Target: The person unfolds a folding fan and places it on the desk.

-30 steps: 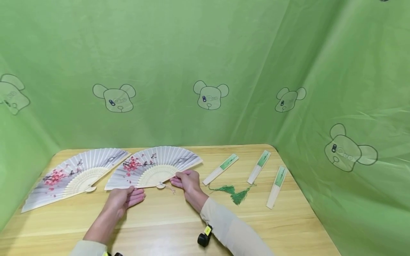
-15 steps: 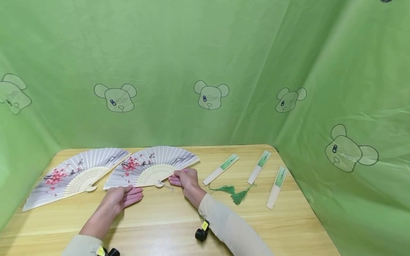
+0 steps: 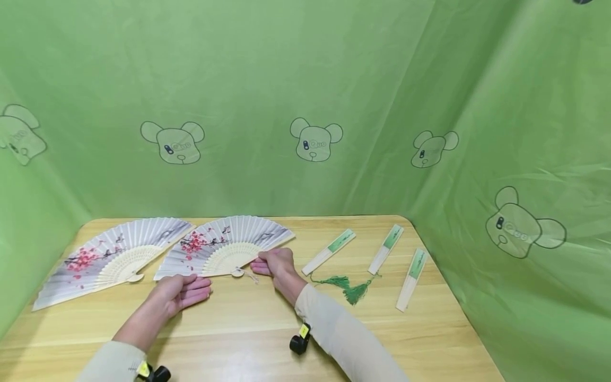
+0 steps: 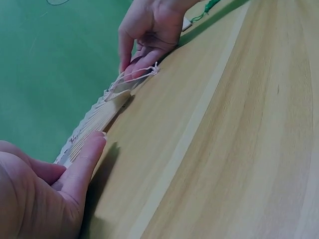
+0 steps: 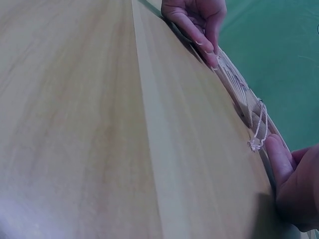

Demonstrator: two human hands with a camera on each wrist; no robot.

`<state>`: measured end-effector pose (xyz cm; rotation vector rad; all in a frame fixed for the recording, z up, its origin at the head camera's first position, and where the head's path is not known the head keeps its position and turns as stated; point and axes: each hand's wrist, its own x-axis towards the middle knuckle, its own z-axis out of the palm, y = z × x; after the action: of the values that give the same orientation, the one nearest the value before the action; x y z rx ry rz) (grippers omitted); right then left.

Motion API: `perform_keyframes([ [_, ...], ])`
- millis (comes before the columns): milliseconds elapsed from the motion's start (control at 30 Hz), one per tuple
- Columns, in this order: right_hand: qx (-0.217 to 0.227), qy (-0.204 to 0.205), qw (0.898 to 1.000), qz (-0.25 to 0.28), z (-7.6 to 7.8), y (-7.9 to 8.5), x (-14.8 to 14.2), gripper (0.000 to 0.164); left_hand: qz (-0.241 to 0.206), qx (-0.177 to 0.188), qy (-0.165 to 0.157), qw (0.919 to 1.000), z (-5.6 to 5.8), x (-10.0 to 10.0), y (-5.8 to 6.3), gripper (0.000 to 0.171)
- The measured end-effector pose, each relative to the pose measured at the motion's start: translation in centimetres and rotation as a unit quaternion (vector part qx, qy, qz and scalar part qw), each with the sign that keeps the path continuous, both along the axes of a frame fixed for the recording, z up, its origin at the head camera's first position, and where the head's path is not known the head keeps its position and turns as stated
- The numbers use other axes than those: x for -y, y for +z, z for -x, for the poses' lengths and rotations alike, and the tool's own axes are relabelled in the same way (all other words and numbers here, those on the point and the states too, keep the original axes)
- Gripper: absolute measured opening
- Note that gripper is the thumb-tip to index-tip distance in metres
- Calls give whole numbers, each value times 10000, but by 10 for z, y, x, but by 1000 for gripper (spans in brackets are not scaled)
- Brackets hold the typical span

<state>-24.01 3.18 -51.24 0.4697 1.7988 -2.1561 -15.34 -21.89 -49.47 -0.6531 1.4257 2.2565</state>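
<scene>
A spread folding fan [image 3: 230, 239], pale with pink blossoms and cream ribs, lies between both hands at the back of the table. My left hand [image 3: 174, 297] pinches its left outer rib between thumb and fingers. On the opposite side, my right hand [image 3: 279, 265] pinches the right outer rib close to the pivot. A thin pale cord [image 5: 259, 127] dangles from the pivot in the right wrist view. The left wrist view has the fan [image 4: 92, 119] nearly edge-on, close over the table. Left of it lies a second spread fan [image 3: 114, 257] with matching blossoms, untouched.
Three folded fans with green panels lie on the right: a left one [image 3: 329, 252], a middle one [image 3: 385, 248] and a right one [image 3: 411, 281]. Green tassels [image 3: 355, 293] trail near them. Green cloth walls [image 3: 248, 180] enclose the wooden table [image 3: 238, 334].
Both hands and the fan between them have shifted slightly to the left. Both stay on its outer ribs. The other fans lie as before.
</scene>
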Motion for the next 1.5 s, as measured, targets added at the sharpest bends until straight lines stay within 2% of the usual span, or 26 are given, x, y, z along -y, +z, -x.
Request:
perform_keyframes([
  [300,192,62,9998,96,3,2,0,17,670,26,-146,9976,2,-1,5,39],
  [467,322,111,9993,177,4,2,0,20,1079,50,-317,9936,2,0,4,39],
  [667,322,116,9992,217,3,3,-1,19,1340,38,-412,9901,3,-1,2,41],
  [1233,332,265,9988,257,1,1,-4,17,1680,7,-479,9846,-1,-4,1,42],
  [1500,252,288,9991,203,0,1,-6,18,1693,-42,-437,9846,-1,-5,-1,41],
])
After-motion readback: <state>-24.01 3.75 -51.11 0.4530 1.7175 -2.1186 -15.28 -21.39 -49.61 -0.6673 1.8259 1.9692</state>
